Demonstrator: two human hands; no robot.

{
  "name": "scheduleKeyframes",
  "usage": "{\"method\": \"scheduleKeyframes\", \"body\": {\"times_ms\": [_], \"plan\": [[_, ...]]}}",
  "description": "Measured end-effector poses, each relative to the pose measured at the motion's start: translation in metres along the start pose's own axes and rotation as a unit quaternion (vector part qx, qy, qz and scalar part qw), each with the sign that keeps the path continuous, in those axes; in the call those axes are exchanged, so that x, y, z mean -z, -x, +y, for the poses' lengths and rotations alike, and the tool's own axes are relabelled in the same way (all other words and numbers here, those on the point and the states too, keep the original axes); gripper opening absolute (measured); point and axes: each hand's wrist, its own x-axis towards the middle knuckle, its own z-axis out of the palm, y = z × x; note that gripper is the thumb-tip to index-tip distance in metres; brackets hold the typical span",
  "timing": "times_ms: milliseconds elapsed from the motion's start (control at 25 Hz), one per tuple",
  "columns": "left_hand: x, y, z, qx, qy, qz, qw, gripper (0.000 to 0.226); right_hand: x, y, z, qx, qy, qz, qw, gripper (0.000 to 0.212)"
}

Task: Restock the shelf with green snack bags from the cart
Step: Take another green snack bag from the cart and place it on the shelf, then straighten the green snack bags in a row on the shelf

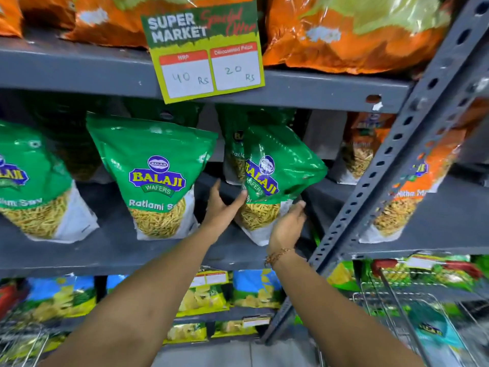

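A green Balaji Ratlami Sev snack bag (277, 176) stands tilted on the middle grey shelf (119, 250), held between both my hands. My left hand (225, 205) presses its left side with the thumb on the bag's front. My right hand (288, 226) cups its lower right corner. Right behind it stands another green bag (234, 152). Two more green bags stand upright to the left, one (156, 181) near the middle and one (31, 186) at the left edge. The wire cart (397, 308) is at the lower right with green packets in it.
A slanted perforated grey upright (391, 160) runs just right of my right hand. Orange snack bags (412, 197) stand beyond it and on the top shelf (352, 30). A price sign (209, 54) hangs above. Yellow and blue chip bags (201, 295) fill the lower shelves.
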Motion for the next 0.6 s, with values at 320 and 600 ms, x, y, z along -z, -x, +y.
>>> {"method": "scheduleKeyframes", "body": {"times_ms": [320, 600], "plan": [[-0.019, 0.031, 0.005, -0.029, -0.090, 0.036, 0.995, 0.071, -0.007, -0.021, 0.001, 0.037, 0.139, -0.105, 0.984, 0.030], [0.098, 0.095, -0.007, -0.180, -0.063, 0.259, 0.947, 0.038, -0.025, 0.138, 0.085, 0.149, 0.125, -0.145, 0.970, 0.029]]}}
